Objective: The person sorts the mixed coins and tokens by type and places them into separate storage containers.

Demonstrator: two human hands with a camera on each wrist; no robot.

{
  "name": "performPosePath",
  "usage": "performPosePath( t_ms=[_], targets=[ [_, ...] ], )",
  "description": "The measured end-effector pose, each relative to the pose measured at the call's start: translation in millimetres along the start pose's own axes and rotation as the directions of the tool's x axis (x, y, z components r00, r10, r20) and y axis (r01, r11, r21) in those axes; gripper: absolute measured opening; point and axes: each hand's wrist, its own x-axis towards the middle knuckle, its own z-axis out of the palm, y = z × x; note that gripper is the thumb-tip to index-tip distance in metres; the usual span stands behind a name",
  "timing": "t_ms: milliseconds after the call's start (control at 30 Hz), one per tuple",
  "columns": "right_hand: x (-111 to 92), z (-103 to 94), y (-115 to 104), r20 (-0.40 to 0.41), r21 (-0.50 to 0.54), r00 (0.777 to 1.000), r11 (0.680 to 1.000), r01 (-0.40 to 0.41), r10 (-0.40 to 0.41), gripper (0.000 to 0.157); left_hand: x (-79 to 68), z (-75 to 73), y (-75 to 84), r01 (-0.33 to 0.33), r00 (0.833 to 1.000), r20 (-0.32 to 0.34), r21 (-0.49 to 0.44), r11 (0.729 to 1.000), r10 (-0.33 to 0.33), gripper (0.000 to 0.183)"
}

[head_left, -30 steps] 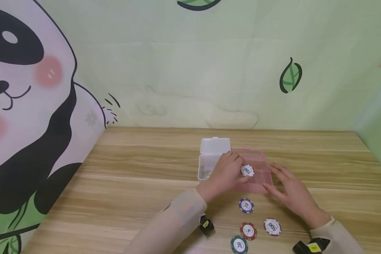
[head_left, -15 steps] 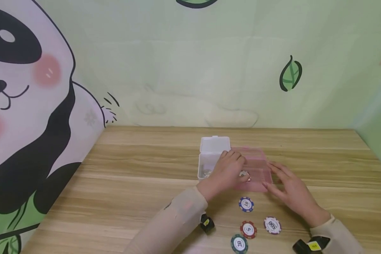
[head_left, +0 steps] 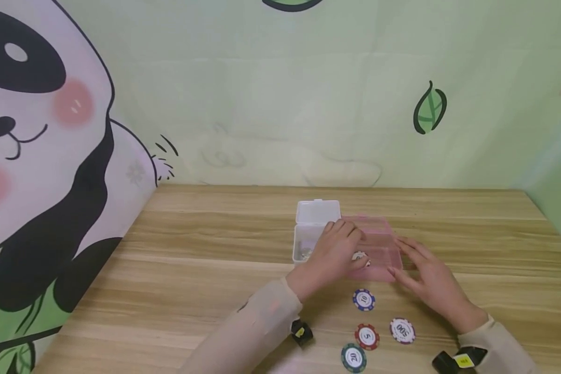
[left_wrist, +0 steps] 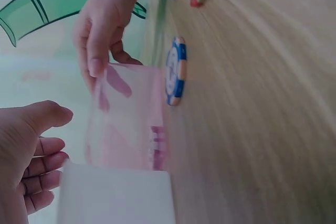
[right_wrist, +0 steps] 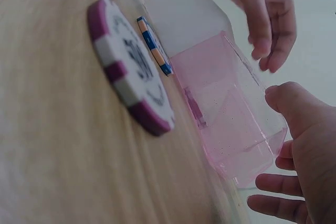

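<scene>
My left hand [head_left: 331, 248] hovers over the pink see-through plastic box [head_left: 378, 275], its fingers loosely bent with nothing between them, as the left wrist view shows. A white poker chip [head_left: 359, 256] lies inside the box, showing through the pink wall [right_wrist: 195, 109] as a striped edge. My right hand [head_left: 432, 285] holds the box by its right end, the thumb at the front corner and the fingers along the side. Just left of the pink box stands a white box [head_left: 300, 244] with its lid [head_left: 318, 212] tipped back.
In front of the boxes lie a blue chip [head_left: 363, 299], a red chip [head_left: 366, 336], a green chip [head_left: 354, 358] and a purple-and-white chip [head_left: 402, 331] on the wooden table [head_left: 191, 291]. Small clear items [head_left: 306, 253] sit in the white box.
The white chip marked 100 has gone from my left fingers down into the pink box. My left hand stays above it; the right hand keeps its place.
</scene>
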Motion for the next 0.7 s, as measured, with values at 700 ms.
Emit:
performPosePath(
  t_ms=[700],
  targets=[
    [-1,1.5,2,0.002,0.006,1.000,1.000,-0.008,0.008,0.062,-45.6,-8.9,13.8,-0.167,0.970,-0.191,-0.076,0.983,0.150,0.029]
  ],
)
